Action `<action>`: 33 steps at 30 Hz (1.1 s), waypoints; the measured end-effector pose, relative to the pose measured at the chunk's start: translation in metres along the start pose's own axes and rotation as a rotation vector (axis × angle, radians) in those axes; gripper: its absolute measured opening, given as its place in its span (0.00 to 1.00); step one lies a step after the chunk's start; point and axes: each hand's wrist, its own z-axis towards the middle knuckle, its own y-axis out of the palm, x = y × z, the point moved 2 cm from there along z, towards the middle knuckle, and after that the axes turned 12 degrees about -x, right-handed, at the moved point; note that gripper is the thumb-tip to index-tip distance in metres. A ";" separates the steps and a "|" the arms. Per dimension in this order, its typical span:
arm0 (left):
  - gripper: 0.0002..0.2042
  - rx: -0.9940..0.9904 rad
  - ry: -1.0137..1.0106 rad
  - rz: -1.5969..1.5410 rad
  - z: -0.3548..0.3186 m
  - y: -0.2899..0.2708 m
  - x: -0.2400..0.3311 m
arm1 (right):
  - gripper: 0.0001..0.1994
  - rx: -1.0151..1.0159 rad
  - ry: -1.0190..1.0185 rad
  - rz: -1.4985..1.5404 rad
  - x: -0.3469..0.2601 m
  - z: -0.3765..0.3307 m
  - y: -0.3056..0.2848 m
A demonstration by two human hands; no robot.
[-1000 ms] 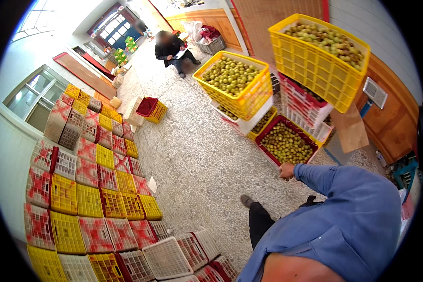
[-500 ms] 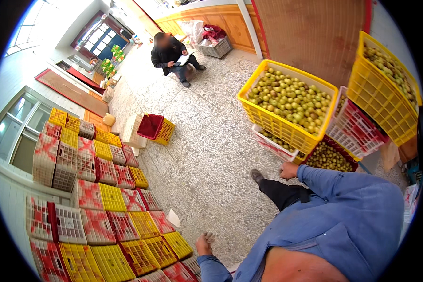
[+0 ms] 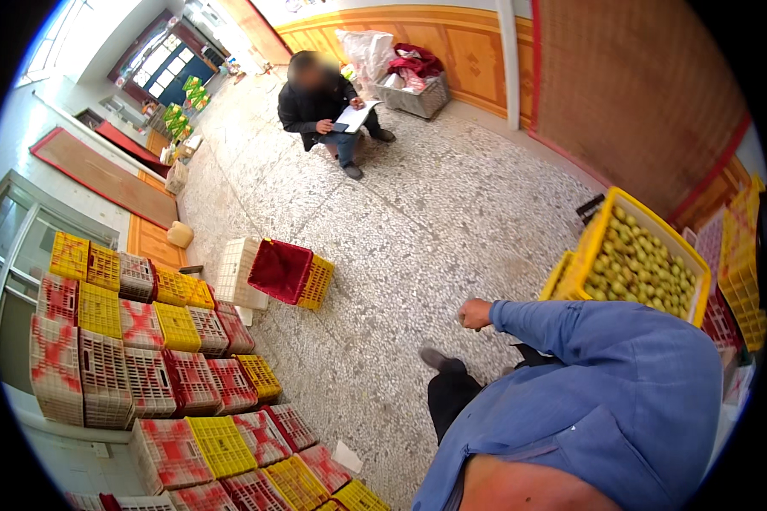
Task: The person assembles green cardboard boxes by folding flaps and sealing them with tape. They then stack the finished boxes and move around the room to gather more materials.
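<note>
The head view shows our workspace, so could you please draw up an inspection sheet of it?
Surface: speckled stone-like floor.
Job's things: yellow crate of yellow-green fruit, beside the right forearm.
Clutter: stacked crates in red, white and yellow along the left; white scrap on the floor; grey crate of bags by the far wall.
Hands: right hand over the floor, fingers curled, nothing seen in it, how tightly closed unclear; left hand not in view.
Cables: nothing seen.
Surroundings: low-seated person with a white sheet; wood panelling behind.
</note>
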 end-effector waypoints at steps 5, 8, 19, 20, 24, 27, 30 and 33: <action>0.18 0.011 0.055 -0.074 0.090 -0.037 0.181 | 0.14 0.024 0.158 -0.085 0.039 0.132 -0.113; 0.17 -0.027 0.145 -0.090 0.149 -0.067 0.350 | 0.10 -0.040 0.158 -0.563 0.066 0.173 -0.177; 0.20 0.033 0.345 -0.028 0.288 -0.094 0.923 | 0.08 0.216 0.392 0.322 0.005 0.379 -0.389; 0.20 0.054 0.362 -0.051 0.298 -0.106 0.958 | 0.10 0.233 0.479 0.559 -0.033 0.413 -0.423; 0.17 -0.006 0.251 0.374 0.377 -0.027 1.065 | 0.08 0.184 0.317 -0.151 -0.053 0.560 -0.606; 0.17 0.029 0.094 0.139 0.361 -0.056 1.061 | 0.09 -0.035 -0.074 -0.870 -0.177 0.676 -0.706; 0.17 0.050 0.029 0.014 0.362 -0.063 1.116 | 0.09 0.105 0.139 0.249 -0.290 0.767 -0.803; 0.18 0.080 0.028 -0.086 0.402 -0.081 1.211 | 0.09 0.098 0.031 0.222 -0.343 0.869 -0.890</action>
